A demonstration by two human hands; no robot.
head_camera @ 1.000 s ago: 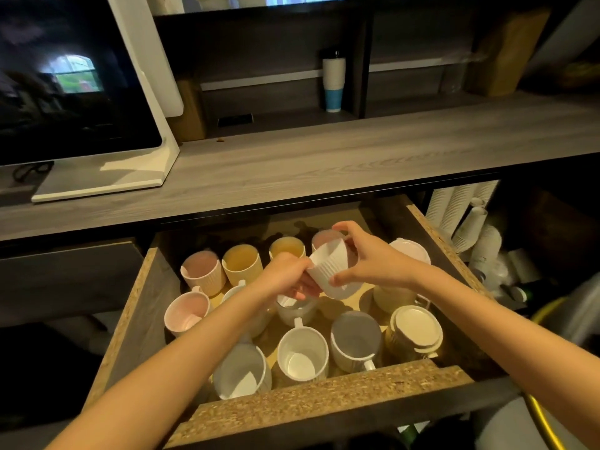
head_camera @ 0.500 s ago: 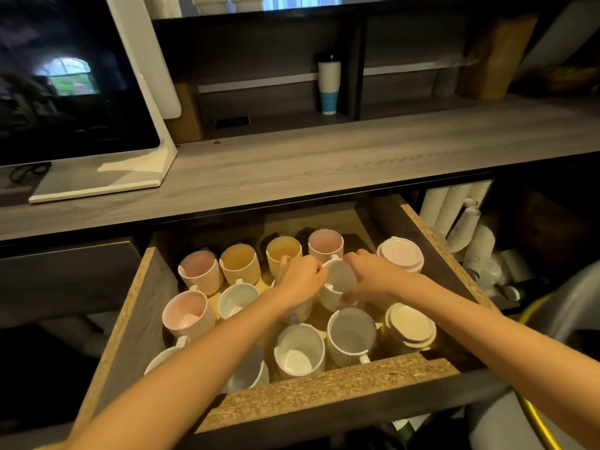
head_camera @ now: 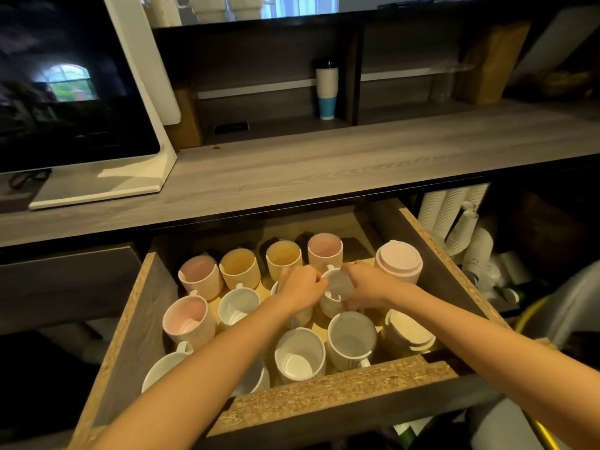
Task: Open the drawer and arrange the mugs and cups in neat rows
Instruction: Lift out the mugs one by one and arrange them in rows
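Nearest you, the open drawer [head_camera: 324,394] shows white mugs [head_camera: 300,355] side by side behind its front edge. Just beyond, mid-drawer, both your hands curl onto one small white cup [head_camera: 336,292]: your left hand [head_camera: 300,287] grips its left rim, your right hand [head_camera: 367,284] wraps its right side. Farthest back stands a row of pink and yellow mugs [head_camera: 240,267].
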